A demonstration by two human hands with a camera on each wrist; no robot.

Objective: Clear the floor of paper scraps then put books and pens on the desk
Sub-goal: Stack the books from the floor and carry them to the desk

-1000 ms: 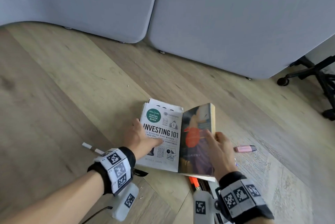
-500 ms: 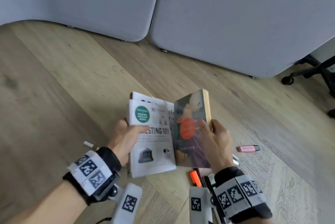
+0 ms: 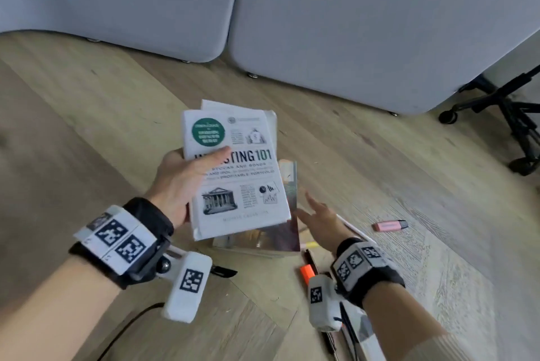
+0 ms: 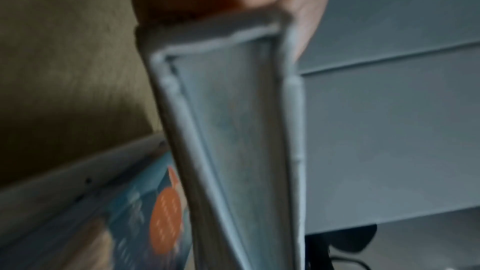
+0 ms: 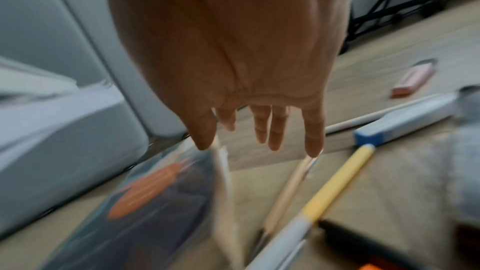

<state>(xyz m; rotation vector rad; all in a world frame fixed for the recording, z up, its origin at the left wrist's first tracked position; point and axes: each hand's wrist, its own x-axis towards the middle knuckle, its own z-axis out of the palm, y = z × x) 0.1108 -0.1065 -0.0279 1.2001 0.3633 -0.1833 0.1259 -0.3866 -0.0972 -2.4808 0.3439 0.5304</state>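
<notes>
My left hand (image 3: 190,179) grips the white "Investing 101" book (image 3: 242,185) above the floor, thumb across its cover; a second white book (image 3: 213,105) shows behind it. In the left wrist view its bottom edge (image 4: 233,130) fills the middle. A dark book with an orange spot (image 3: 263,239) (image 5: 145,202) lies on the floor beneath. My right hand (image 3: 315,211) (image 5: 259,128) hovers open at that book's right edge, fingers spread, holding nothing. Pens lie round it: pink highlighter (image 3: 390,225), orange highlighter (image 3: 306,271), yellow pen (image 5: 335,184), white-and-blue pen (image 5: 405,124), black pen (image 5: 363,239).
Grey partition panels (image 3: 350,24) stand on small feet along the far side of the wooden floor (image 3: 87,127). A black office chair base (image 3: 502,115) is at the right. A dark cable (image 3: 128,328) runs on the floor near my left forearm.
My left hand has lifted the white books off the floor towards me. My right hand has let go of the dark book, which now lies flat, and has opened beside it.
</notes>
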